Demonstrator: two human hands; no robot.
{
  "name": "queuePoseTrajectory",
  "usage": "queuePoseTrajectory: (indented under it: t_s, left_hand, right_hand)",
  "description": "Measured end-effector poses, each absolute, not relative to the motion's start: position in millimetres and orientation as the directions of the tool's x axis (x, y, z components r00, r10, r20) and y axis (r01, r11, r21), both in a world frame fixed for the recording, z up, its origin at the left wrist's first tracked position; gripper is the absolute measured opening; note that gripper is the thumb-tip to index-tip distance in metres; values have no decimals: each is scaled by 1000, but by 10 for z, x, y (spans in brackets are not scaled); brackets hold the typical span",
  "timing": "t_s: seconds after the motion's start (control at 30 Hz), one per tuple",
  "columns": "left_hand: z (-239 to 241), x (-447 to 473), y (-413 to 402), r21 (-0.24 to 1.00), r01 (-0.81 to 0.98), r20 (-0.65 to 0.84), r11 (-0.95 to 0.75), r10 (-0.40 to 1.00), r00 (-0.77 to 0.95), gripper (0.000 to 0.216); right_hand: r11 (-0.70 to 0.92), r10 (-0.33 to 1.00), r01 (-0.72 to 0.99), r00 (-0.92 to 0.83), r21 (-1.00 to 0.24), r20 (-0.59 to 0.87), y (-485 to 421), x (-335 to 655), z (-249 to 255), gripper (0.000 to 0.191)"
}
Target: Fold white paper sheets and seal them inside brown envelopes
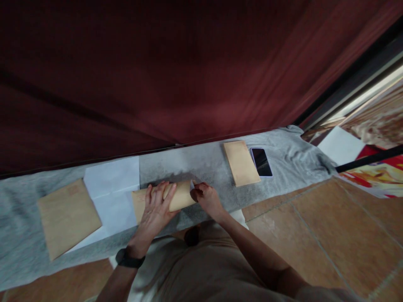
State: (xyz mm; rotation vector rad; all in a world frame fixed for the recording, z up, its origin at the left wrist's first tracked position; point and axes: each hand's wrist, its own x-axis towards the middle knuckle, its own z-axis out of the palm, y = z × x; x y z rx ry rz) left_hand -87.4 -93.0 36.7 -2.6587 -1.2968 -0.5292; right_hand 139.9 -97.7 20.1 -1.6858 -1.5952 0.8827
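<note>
Tan paper envelope (163, 200) lies on the grey felt-covered bench (201, 165), directly in front of the person, its left end overlapping a white paper sheet (111, 188). Left hand (156, 211), black wristband at the wrist, lies flat on top, fingers spread, holding it down. Right hand (206, 199) is closed in a pinch at the envelope's right end, where a sliver of white paper shows; whether this is going in or coming out cannot be told. Progress, judged: 1 envelope in hand. 2 more tan envelopes lie apart: 1 far left (66, 217), 1 to the right (241, 162) beside a dark-screened phone (261, 162).
</note>
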Motion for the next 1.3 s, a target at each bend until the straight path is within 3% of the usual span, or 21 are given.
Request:
queuePoseTrajectory:
  t_s: [0.2,0.37,0.57,0.77,1.07,1.2,1.3]
  left_hand:
    - [346,-859,-921,36,787,349,-616,746,568,99]
    - [382,-858,-917,46,761,350,-647,724,595,98]
    - [382,-884,-895,82,734,323,-674,714,621,98]
    - [358,-887,-879,122,741,280,-661,739,613,90]
    - [353,-904,-833,190,742,276,-643,760,588,91]
    - [269,-862,-939,343,779,362,-525,839,406,95]
    - [168,-762,-1121,666,709,353,-232,935,-26,96]
  right_hand:
    - [-59,988,396,152,-916,2,-1025,1353,133,24]
    - [-156,974,231,200,-960,-110,-992,1356,49,47]
    - [-298,954,6,45,-955,-297,-902,1407,-10,23]
    - [-275,960,-88,39,-957,-279,-910,1407,-4,8]
    - [-338,932,-199,67,-920,-357,-888,1368,-40,2]
    - [-348,911,-287,123,-893,-394,-863,1341,-45,5]
    - [-329,902,-305,179,-894,-393,-843,1292,-58,8]
